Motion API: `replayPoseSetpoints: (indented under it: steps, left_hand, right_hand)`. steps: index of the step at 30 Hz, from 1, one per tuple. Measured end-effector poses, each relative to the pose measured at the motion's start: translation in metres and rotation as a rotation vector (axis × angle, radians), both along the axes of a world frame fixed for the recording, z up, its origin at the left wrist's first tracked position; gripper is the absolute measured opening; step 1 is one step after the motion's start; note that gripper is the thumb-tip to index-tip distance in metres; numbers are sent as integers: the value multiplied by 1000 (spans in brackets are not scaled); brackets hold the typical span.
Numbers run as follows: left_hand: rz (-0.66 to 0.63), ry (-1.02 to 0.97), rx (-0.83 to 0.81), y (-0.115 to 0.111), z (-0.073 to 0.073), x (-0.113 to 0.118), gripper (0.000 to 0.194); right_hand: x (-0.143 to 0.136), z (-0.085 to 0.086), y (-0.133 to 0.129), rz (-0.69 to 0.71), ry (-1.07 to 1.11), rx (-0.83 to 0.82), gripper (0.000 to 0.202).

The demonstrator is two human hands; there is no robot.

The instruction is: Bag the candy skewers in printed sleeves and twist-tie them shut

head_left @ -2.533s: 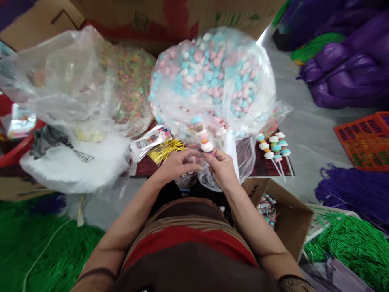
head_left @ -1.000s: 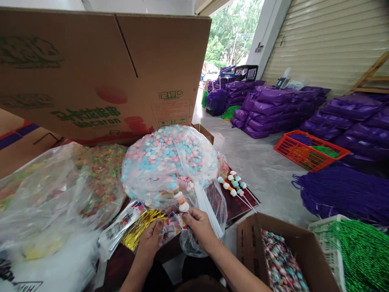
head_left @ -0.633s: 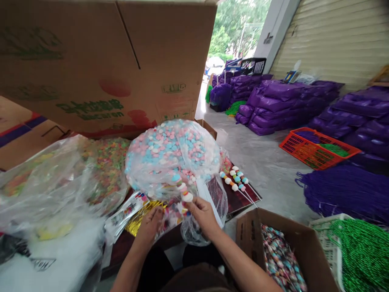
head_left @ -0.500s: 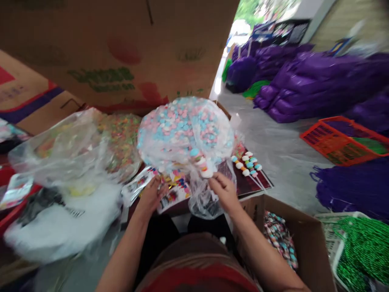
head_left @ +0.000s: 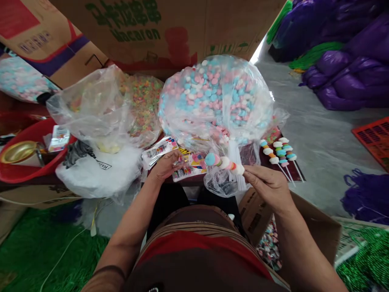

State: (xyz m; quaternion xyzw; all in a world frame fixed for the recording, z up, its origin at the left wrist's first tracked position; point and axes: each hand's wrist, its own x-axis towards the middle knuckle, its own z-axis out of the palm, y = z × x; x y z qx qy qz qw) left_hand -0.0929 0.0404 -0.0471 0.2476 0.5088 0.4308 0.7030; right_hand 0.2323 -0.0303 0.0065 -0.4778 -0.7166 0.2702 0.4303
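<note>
Between the fingers of my right hand [head_left: 269,184] is one end of a candy skewer [head_left: 225,163] with blue, pink, white and orange pieces, held level and pointing left. My left hand [head_left: 166,165] has its fingertips closed at the edge of a printed wrapper [head_left: 190,166], left of the skewer's blue tip. Behind both hands rests a large clear bag of pink, blue and white candies [head_left: 212,97]. White sticks [head_left: 234,156] in clear plastic stand just behind the skewer. Several finished candy skewers [head_left: 281,151] lie at the table's right corner.
A bag of ring candies [head_left: 144,105] and a white plastic bag [head_left: 97,172] lie to the left, beside a red basin [head_left: 36,166]. Cardboard box [head_left: 316,227] stands open at lower right. A large carton [head_left: 194,32] rises behind the bags.
The camera view has shifted, so the table appears higher and further right. The skewer in my right hand has turned from steeply slanted to nearly level. My left hand remains at the wrappers.
</note>
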Motion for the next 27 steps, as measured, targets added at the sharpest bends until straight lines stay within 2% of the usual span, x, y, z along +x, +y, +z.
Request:
replayPoseSetpoints:
  steps: [5,8,16,21,27]
  left_hand:
    - [-59,-18,19,0,1,-1,49]
    - [-76,9,28,0,0,-1,53]
    - [-90,33,8,2,-5,5,34]
    - [-129,-17,0,2,-11,6,40]
    - [-116,-5,-36,1,-19,8,35]
  right_hand:
    - [6,1,4,37,-132,121,21]
    - [11,1,5,14,-165,138,18]
    - [10,-3,2,-91,-189,185,12]
    - [7,-10,2,-138,-212,240,9]
    - [13,-17,1,-168,-210,222,7]
